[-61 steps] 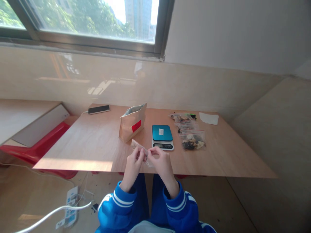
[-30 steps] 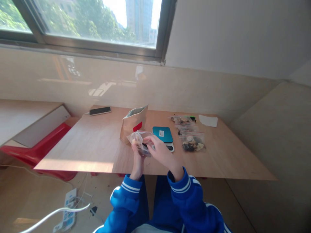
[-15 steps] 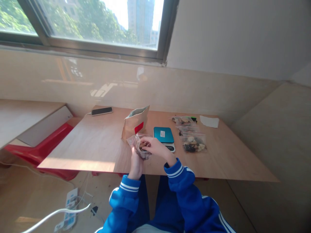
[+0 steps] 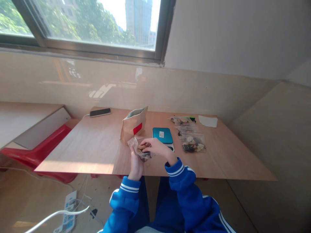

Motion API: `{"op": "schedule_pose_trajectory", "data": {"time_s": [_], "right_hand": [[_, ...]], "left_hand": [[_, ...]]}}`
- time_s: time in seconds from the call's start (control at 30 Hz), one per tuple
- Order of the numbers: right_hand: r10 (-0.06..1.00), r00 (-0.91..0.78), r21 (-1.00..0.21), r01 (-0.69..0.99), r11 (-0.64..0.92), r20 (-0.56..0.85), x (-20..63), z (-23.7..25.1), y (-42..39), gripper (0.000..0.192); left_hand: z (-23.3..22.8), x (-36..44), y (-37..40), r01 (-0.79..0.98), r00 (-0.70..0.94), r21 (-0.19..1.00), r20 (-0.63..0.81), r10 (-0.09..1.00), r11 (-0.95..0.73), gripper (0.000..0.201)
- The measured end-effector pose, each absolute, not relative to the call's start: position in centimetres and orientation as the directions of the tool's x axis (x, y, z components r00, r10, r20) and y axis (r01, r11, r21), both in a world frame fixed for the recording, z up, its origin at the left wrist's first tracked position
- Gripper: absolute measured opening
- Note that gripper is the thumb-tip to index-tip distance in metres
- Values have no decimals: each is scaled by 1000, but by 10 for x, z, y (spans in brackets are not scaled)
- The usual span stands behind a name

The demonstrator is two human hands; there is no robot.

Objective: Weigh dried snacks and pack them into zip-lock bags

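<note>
A clear plastic zip bag (image 4: 146,158) with brownish dried pieces in it is gripped by my left hand (image 4: 136,164), whose fingers wrap round its left side and underside. My right hand (image 4: 157,147) reaches into the bag's mouth from the right. Its fingers are bent together among the pieces, and what lies between their tips is hidden. Just behind the bag stands an open brown paper pouch (image 4: 127,129) with a red label. A kitchen scale (image 4: 163,136) with a teal top sits beyond my right hand, which partly covers its front.
On the right of the table (image 4: 225,155) lie several filled zip bags (image 4: 193,144) in a column. Behind them are a white sheet of paper (image 4: 208,121) and a green-and-black item (image 4: 192,119). A phone (image 4: 100,112) on a cable rests at the far left. A red chair (image 4: 43,152) stands left.
The bag's mouth is spread wider and more of the dried pieces show. My right hand's fingers have shifted slightly inside it. The whole view has moved a little.
</note>
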State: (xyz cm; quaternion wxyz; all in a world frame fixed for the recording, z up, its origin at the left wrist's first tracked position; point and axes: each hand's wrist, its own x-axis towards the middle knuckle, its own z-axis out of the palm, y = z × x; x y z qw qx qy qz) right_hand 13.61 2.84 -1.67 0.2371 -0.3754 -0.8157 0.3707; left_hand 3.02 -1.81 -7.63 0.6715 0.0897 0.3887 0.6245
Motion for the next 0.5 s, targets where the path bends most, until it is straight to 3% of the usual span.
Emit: {"op": "schedule_pose_trajectory", "data": {"time_s": [0.13, 0.27, 0.5], "right_hand": [[866, -469, -872, 335, 357, 174, 141, -11, 36, 18], [937, -243, -951, 119, 285, 250, 147, -8, 54, 21], [947, -72, -941, -159, 299, 313, 136, 15, 99, 31]], "left_hand": [[-68, 29, -10, -804, -67, 569, -371, 926, 170, 58], [-62, 33, -1, -836, -68, 535, -321, 945, 121, 55], [-66, 32, 10, -850, -81, 524, -230, 970, 54, 45]]}}
